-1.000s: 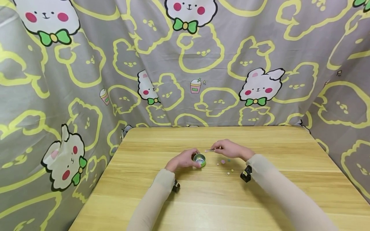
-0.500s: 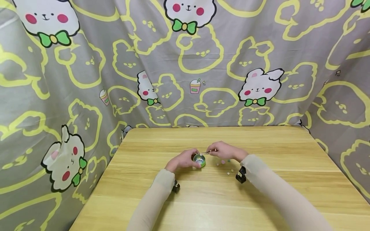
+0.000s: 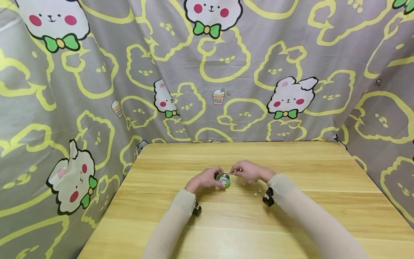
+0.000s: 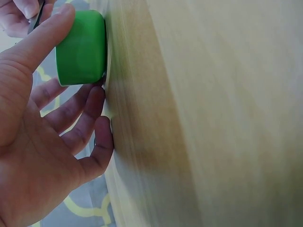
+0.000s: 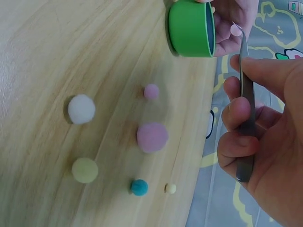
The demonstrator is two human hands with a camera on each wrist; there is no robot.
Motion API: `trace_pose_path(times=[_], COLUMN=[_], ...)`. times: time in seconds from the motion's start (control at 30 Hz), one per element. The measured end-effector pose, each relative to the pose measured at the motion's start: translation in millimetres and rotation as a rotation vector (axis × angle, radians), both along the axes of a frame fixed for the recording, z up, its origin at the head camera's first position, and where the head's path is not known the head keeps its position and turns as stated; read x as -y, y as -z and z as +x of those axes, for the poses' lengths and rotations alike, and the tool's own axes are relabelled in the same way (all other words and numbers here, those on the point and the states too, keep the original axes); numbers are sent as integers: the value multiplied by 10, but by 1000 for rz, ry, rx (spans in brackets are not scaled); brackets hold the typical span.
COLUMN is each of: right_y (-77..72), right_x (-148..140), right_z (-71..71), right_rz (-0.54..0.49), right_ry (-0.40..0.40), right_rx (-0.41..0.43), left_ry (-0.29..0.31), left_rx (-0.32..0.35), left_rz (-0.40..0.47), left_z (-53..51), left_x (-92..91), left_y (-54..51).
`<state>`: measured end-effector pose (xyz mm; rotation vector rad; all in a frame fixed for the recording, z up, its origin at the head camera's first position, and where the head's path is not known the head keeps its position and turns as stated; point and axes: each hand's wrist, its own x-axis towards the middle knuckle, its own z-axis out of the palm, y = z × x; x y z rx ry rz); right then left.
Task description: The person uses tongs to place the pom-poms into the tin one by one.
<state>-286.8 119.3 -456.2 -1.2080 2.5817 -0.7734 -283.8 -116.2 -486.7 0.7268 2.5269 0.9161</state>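
Observation:
A small round green tin point(image 3: 224, 180) stands on the wooden table, its inside silvery. The left hand point(image 3: 209, 178) grips it between thumb and fingers; the green wall point(image 4: 81, 48) shows in the left wrist view. Metal tweezers point(image 5: 247, 113) are held by the right hand point(image 5: 267, 111), fingers curled round them. At their tips is a small pale pink ball point(image 5: 236, 30), over the tin's opening in the head view. On the table lie a white ball point(image 5: 81, 109), a yellowish ball point(image 5: 85, 170), a larger pink ball point(image 5: 152, 137), a smaller pink one point(image 5: 151, 91) and a teal ball point(image 5: 139, 187).
A tiny cream ball point(image 5: 171, 188) lies beside the teal one. The wooden table point(image 3: 226, 230) reaches back to a grey patterned curtain point(image 3: 233, 118), which also hangs at both sides. A black wrist camera point(image 3: 268, 197) is strapped beneath the right sleeve.
The right hand has moved left, bringing the tweezers and the ball at their tips from beside the tin to above its opening. The left hand has stayed on the tin.

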Motion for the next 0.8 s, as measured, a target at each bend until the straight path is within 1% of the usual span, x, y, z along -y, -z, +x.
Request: trace_pose_path(times=[0.23, 0.47, 0.8], right_y=[45, 78, 75], right_x=[19, 1, -2], right_z=[-17, -46, -31], right_rz=[14, 8, 18], right_ry=[29, 23, 43], right_rx=[36, 30, 45], left_ry=[-2, 1, 8], left_rx=[2, 3, 6], left_rz=[-5, -9, -2], left_z=[-7, -13, -18], left_x=[3, 3, 1], left_y=[10, 11, 12])
